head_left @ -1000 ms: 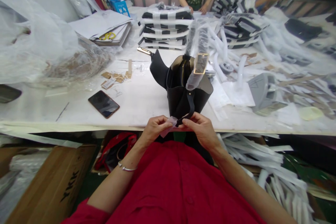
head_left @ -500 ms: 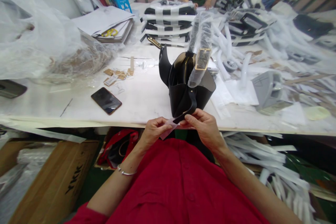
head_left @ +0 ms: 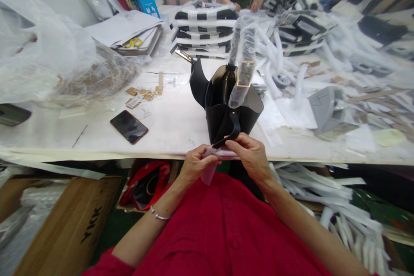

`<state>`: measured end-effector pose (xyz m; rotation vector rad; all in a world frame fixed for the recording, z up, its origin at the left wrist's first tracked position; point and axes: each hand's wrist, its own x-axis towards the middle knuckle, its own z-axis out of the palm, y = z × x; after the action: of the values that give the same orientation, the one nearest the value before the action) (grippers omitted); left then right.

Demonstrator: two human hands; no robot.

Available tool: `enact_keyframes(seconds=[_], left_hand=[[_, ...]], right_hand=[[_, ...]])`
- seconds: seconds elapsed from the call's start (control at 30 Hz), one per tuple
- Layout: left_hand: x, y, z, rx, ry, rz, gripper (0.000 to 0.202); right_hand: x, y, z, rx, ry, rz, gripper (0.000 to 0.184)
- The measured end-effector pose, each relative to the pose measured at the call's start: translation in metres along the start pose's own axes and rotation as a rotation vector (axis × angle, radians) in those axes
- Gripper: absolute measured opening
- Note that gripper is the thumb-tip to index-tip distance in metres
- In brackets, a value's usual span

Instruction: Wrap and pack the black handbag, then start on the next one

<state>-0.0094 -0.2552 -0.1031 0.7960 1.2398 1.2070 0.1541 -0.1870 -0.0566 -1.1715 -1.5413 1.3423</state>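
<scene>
One black bag (head_left: pixel 216 126) stands open at the table (head_left: pixel 80 138)'s front edge; the left hand (head_left: pixel 201 161) has its grip closed on pale film (head_left: pixel 208 174), the right hand (head_left: pixel 251 155) on the strap (head_left: pixel 236 127).

The person wears a deep red shirt (head_left: pixel 223 233), plain in colour, the cloth creased across the front. A button strip (head_left: pixel 226 211) runs down the middle, with a round button (head_left: pixel 234 243) in the same red near the bottom. On the left, a curved line crosses the chest; whether it is a pocket edge or a fold is unclear. The left sleeve (head_left: pixel 108 264) ends around the elbow. A thin silver bracelet (head_left: pixel 159 216) with small beads circles the left wrist. Both forearms and hands are bare.
</scene>
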Motion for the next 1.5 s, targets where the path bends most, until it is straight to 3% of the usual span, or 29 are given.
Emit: enact_keyframes(seconds=[0.2, 0.4, 0.57, 0.7, 0.83, 0.93, 1.03, 1.13, 1.2, 1.27, 1.4, 1.5], left_hand=[[0.003, -0.004, -0.007, 0.290, 0.162, 0.147, 0.020], [0.005, -0.009, -0.002, 0.474, 0.119, 0.271, 0.021], [0.001, 0.000, 0.000, 0.431, 0.130, 0.273, 0.023], [0.001, 0.007, 0.001, 0.383, 0.107, 0.284, 0.032], [0.008, 0.009, 0.013, 0.328, 0.168, 0.245, 0.030], [0.018, 0.014, 0.026, 0.159, 0.137, 0.167, 0.033], [0.030, 0.023, 0.035, 0.154, 0.146, 0.189, 0.033], [0.039, 0.035, 0.041, 0.151, 0.169, 0.215, 0.031], [0.043, 0.041, 0.042, 0.136, 0.172, 0.229, 0.029], [0.044, 0.043, 0.042, 0.123, 0.166, 0.244, 0.029], [0.044, 0.045, 0.039, 0.094, 0.195, 0.249, 0.030], [0.047, 0.055, 0.038, 0.091, 0.206, 0.257, 0.030]], right_hand=[[0.001, 0.001, -0.003, -0.001, -0.052, 0.025, 0.022], [0.003, -0.001, -0.001, 0.126, -0.105, 0.091, 0.022], [0.004, -0.001, -0.003, 0.026, -0.091, 0.016, 0.018], [0.003, -0.002, -0.003, 0.041, -0.136, 0.081, 0.024], [0.009, -0.003, -0.006, 0.185, -0.156, 0.100, 0.045], [0.015, -0.006, -0.014, 0.195, -0.070, 0.047, 0.044], [0.020, -0.018, -0.022, -0.003, 0.074, -0.090, 0.030], [0.033, -0.044, -0.025, -0.317, 0.185, -0.424, 0.018], [0.049, -0.064, -0.023, -0.481, 0.158, -0.633, 0.017], [0.070, -0.076, -0.021, -0.590, 0.072, -0.708, 0.018], [0.101, -0.071, -0.017, -0.648, -0.197, -0.451, 0.025], [0.103, -0.059, -0.011, -0.444, -0.209, -0.273, 0.033]])
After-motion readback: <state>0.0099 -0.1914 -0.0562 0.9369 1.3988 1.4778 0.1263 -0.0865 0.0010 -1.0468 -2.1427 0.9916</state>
